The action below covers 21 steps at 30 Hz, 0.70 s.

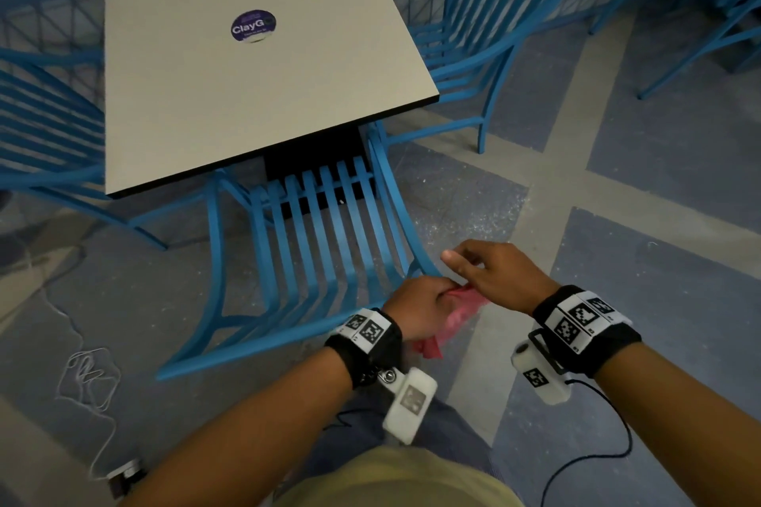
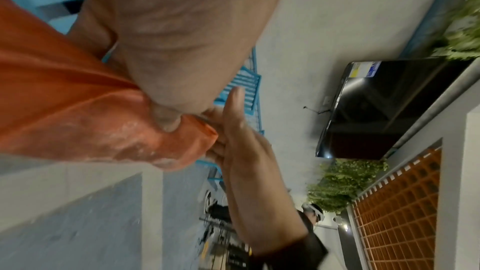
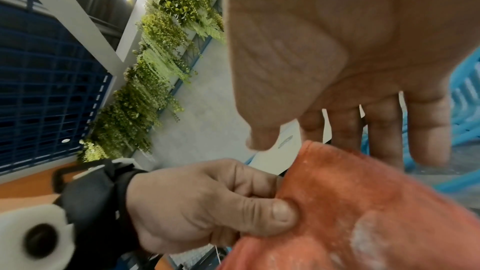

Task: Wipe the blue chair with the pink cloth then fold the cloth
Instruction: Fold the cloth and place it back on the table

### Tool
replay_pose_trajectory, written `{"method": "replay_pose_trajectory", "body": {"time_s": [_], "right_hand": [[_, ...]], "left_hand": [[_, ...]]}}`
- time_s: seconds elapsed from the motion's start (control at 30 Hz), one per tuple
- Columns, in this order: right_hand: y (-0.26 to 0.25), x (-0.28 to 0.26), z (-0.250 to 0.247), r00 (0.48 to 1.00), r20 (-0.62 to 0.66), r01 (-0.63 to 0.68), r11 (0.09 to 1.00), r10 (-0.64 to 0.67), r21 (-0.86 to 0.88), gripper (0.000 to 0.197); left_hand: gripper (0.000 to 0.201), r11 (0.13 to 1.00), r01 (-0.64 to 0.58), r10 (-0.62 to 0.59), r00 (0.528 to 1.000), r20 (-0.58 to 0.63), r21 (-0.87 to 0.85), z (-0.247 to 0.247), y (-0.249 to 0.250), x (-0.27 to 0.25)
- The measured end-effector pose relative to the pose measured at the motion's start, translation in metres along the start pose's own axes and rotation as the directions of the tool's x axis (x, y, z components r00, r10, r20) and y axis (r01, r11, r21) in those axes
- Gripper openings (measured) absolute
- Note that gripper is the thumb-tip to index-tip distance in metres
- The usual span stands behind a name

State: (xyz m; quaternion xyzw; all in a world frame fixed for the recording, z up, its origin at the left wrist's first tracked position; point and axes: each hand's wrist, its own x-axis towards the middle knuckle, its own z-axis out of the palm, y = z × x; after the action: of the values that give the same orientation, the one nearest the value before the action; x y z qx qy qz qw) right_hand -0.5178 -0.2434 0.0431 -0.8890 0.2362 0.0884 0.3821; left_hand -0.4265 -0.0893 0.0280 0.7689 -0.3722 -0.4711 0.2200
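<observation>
In the lower middle of the head view we see both hands meeting over the pink cloth. The left hand grips the cloth: its fingers are curled, and in the right wrist view the thumb presses the fabric against the side of the index finger. The cloth hangs down from this grip, bunched, toward the lower part of the frame, and it shows some pale dusty marks.

The right hand is just to the right of the left one and touches it. In the right wrist view its fingers are straight and spread and hold nothing, and the thumb points down to the upper edge of the cloth. Whether the thumb really touches the fabric we cannot tell.

The blue chair stands in the centre of the head view, with its slatted back toward us and its seat pushed under the grey table. The hands and the cloth are beside the right end of the chair's top rail, very near it. More blue chairs stand around the table, at the left and upper right of the frame. A round purple sticker sits on the table top.
</observation>
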Motion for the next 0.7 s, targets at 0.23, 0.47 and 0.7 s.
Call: {"method": "replay_pose_trajectory", "body": {"time_s": [0.23,0.47,0.7], "right_hand": [[-0.049,0.025,-0.006,0.959,0.246,0.173,0.978,-0.14,-0.116,0.033],[-0.131,0.072,-0.006,0.924,0.315,0.282,0.942,-0.217,-0.18,0.025],[-0.206,0.116,-0.008,0.919,0.277,0.347,0.909,-0.28,-0.233,0.029]], "left_hand": [[0.026,0.999,0.026,-0.023,0.997,-0.074,0.042,-0.089,-0.031,-0.029],[0.028,0.996,-0.032,0.01,0.964,-0.265,-0.078,-0.162,-0.067,-0.069],[0.051,0.994,-0.032,-0.003,0.948,-0.318,-0.107,-0.219,-0.126,-0.107]]}}
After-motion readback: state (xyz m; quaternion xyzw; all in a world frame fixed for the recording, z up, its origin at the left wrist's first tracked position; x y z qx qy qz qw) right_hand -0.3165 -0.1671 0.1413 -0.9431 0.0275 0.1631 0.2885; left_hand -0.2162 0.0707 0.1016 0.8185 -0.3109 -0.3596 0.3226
